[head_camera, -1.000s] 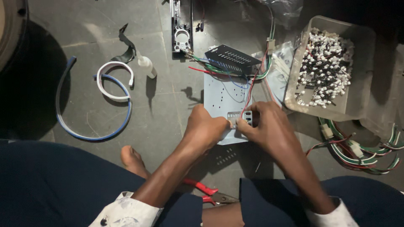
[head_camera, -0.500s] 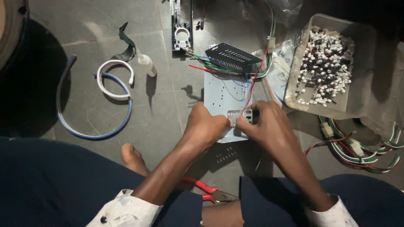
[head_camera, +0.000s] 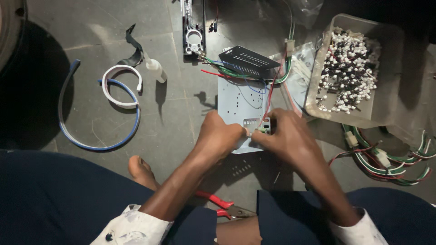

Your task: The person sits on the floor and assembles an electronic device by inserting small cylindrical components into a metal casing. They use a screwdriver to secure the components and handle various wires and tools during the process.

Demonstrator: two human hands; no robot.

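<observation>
Both hands, left hand (head_camera: 222, 136) and right hand (head_camera: 284, 136), pinched a small grey connector block (head_camera: 260, 125) with their fingers at the metal plate's (head_camera: 236, 97) near edge on the floor; the thin red wire (head_camera: 269, 97) risked pulling loose under strain.

Pale grey metal plate (head_camera: 236, 102), black slotted cover (head_camera: 250, 62), red-handled pliers (head_camera: 218, 205), blue-and-white tubing (head_camera: 119, 86), green-red-white wires (head_camera: 390, 163)

Both hands (head_camera: 254, 136) pinch small connector (head_camera: 263, 128) on metal plate (head_camera: 236, 102).
</observation>
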